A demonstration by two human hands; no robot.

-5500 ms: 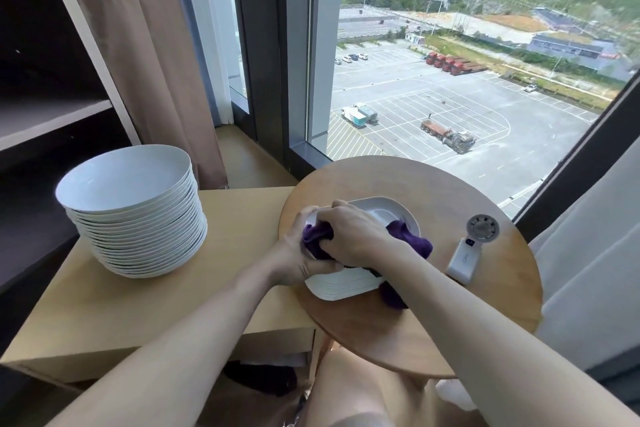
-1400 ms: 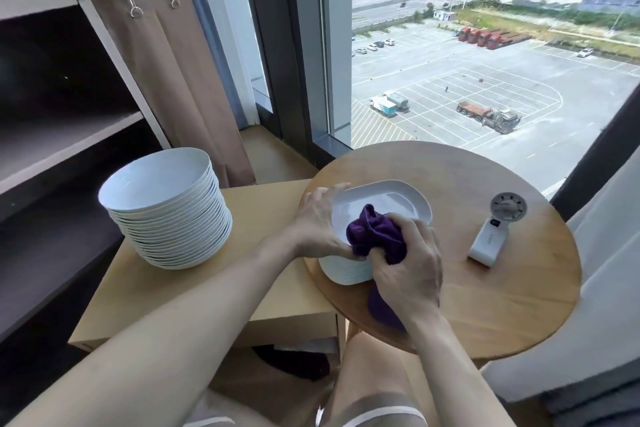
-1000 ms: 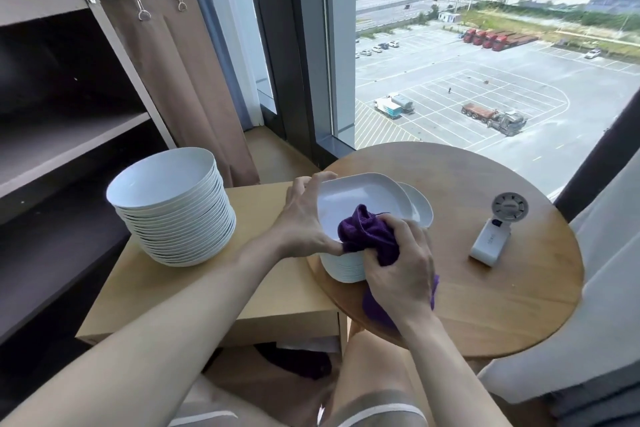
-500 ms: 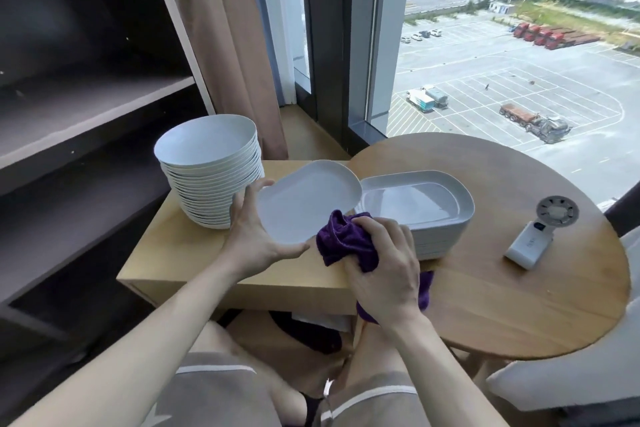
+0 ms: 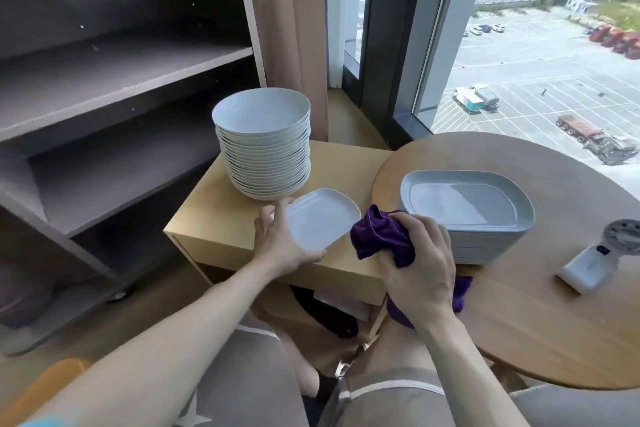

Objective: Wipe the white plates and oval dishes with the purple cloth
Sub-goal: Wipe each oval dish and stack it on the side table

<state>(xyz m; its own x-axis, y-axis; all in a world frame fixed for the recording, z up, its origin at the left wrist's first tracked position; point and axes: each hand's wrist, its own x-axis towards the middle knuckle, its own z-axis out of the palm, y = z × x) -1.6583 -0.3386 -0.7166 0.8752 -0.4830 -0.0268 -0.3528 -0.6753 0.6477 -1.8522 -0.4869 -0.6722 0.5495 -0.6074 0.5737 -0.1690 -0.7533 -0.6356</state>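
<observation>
My left hand (image 5: pixel 280 241) grips the near edge of one white oval dish (image 5: pixel 323 218), held low over the rectangular wooden table (image 5: pixel 221 215), just in front of a tall stack of white round plates (image 5: pixel 265 146). My right hand (image 5: pixel 420 260) is closed on the bunched purple cloth (image 5: pixel 381 236), to the right of that dish and apart from it. A stack of white oval dishes (image 5: pixel 464 208) stands on the round wooden table (image 5: pixel 540 315), right behind my right hand.
A small white handheld fan (image 5: pixel 595 260) lies on the round table's right side. Dark shelves (image 5: pixel 114 80) stand to the left, a brown curtain (image 5: pixel 287 28) and a large window (image 5: pixel 519 45) behind. My knees are below the tables.
My left hand lifted the top oval dish off the stack and carried it left to the rectangular table beside the round plates. My right hand kept the cloth and left the dish.
</observation>
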